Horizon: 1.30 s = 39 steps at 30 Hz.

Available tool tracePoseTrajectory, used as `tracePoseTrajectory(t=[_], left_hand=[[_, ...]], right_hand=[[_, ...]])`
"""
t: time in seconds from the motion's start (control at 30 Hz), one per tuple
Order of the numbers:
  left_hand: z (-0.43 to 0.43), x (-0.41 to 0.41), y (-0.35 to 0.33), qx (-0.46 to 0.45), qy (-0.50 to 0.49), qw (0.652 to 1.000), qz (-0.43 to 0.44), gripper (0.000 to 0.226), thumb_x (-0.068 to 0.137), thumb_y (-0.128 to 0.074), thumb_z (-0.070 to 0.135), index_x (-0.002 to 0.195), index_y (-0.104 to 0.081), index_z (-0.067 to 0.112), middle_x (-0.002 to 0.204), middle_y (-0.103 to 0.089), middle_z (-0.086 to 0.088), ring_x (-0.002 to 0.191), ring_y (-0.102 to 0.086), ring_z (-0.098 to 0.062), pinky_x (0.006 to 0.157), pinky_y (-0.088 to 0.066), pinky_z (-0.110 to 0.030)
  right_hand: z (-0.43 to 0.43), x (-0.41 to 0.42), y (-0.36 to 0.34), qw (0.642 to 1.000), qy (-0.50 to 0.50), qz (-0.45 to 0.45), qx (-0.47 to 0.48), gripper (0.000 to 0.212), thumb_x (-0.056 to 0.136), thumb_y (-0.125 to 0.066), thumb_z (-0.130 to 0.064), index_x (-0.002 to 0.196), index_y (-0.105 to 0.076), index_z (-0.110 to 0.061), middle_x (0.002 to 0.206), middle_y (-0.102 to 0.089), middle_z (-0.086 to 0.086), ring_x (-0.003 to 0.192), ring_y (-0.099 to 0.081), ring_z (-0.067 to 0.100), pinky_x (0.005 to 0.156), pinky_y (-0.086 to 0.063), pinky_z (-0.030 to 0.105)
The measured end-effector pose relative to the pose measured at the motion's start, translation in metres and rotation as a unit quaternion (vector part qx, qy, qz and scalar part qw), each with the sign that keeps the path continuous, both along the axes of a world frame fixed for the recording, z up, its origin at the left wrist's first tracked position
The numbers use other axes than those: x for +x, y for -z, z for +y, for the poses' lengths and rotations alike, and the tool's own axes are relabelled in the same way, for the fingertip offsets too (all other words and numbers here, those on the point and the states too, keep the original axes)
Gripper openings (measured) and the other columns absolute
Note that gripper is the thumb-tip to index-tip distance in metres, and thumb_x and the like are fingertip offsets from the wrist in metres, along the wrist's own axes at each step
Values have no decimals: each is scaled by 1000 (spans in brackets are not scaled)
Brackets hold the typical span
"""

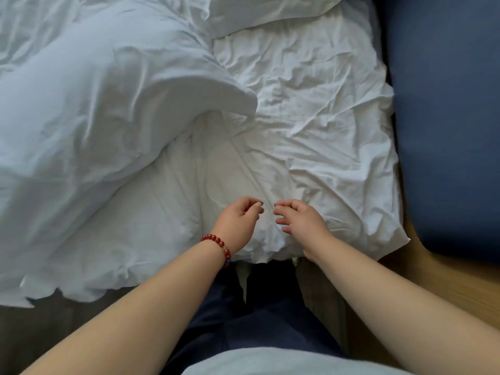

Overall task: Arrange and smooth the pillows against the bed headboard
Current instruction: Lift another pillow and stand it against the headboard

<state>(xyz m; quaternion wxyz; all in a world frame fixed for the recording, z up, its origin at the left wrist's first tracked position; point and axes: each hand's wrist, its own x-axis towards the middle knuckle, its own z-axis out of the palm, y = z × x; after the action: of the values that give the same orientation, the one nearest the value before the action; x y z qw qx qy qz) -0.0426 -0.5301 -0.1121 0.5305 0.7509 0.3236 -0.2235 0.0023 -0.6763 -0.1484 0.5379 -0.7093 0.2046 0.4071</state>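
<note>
White pillow [162, 226] lies at 6 o'clock, headboard [446, 104] at 3 o'clock. Expect it soft, light, limp: grip opposite corners. Left hand [238, 220] and right hand [300, 220] hover over it, apart, loosely curled, empty.

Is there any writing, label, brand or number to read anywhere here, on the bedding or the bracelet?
None: no text can be read. The near pillow, far pillow, duvet, sheet, blue panel and bead bracelet are all plain.
</note>
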Motion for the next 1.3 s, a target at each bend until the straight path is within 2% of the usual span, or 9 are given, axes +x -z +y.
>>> tracePoseTrajectory(t=[0.13,0.37,0.5,0.63,0.8,0.93,1.1,1.2,1.3], left_hand=[[29,-33,13,37,71,995,52,21,99,-47,32,108,-63,23,103,-70,2,97,-65,-15,91,-51,-35],[120,-99,13,81,222,969,76,28,101,-45,34,119,-62,22,113,-66,1,96,-58,-11,83,-43,-22],[196,-128,4,100,245,963,40,32,101,-45,33,126,-58,18,122,-63,2,103,-58,-11,86,-41,-20],[269,-153,-2,123,240,963,20,35,101,-45,32,129,-57,16,127,-60,-1,111,-58,-15,86,-39,-20],[329,-181,-7,113,227,967,13,37,100,-45,33,133,-54,17,130,-61,-2,114,-58,-16,92,-43,-22],[350,-176,-19,88,173,979,-70,34,99,-50,30,131,-55,20,126,-62,3,113,-59,-11,95,-44,-22],[376,-152,-45,14,66,975,-212,28,97,-54,24,118,-50,42,113,-67,10,103,-65,-3,95,-49,-25],[394,-137,-62,43,50,957,-281,34,97,-55,14,126,-51,32,115,-65,6,103,-65,-3,93,-50,-21],[424,-121,-68,95,49,936,-334,36,95,-57,11,129,-52,22,117,-62,5,104,-61,-3,91,-47,-14]], right_hand=[[13,-25,7,997,-65,9,-41,6,92,-62,-30,93,-68,-27,100,-71,3,95,-67,17,87,-51,33],[70,-81,4,996,-40,6,-84,6,92,-62,-21,89,-66,-20,95,-69,11,77,-59,15,71,-45,27],[149,-118,-1,999,6,7,-54,9,96,-57,-20,88,-60,-21,92,-64,3,74,-57,11,65,-44,24],[228,-152,-5,1000,3,0,-21,4,96,-59,-19,97,-62,-17,75,-55,1,62,-46,11,56,-36,22],[283,-168,-16,998,-41,-27,-29,12,93,-63,-20,104,-65,-19,81,-59,0,72,-53,11,66,-42,22],[310,-157,-35,997,-65,-38,-20,13,95,-60,-24,107,-64,-23,97,-63,3,84,-57,14,69,-46,24],[353,-126,-60,996,-21,-56,60,26,93,-63,-36,117,-58,-27,117,-65,-1,103,-64,16,81,-51,31],[383,-105,-79,989,47,-36,136,38,91,-64,-42,122,-58,-22,116,-70,-1,105,-67,18,88,-54,38],[410,-96,-86,983,100,-15,153,46,84,-69,-49,121,-60,-23,114,-72,-6,105,-68,16,91,-54,42]])
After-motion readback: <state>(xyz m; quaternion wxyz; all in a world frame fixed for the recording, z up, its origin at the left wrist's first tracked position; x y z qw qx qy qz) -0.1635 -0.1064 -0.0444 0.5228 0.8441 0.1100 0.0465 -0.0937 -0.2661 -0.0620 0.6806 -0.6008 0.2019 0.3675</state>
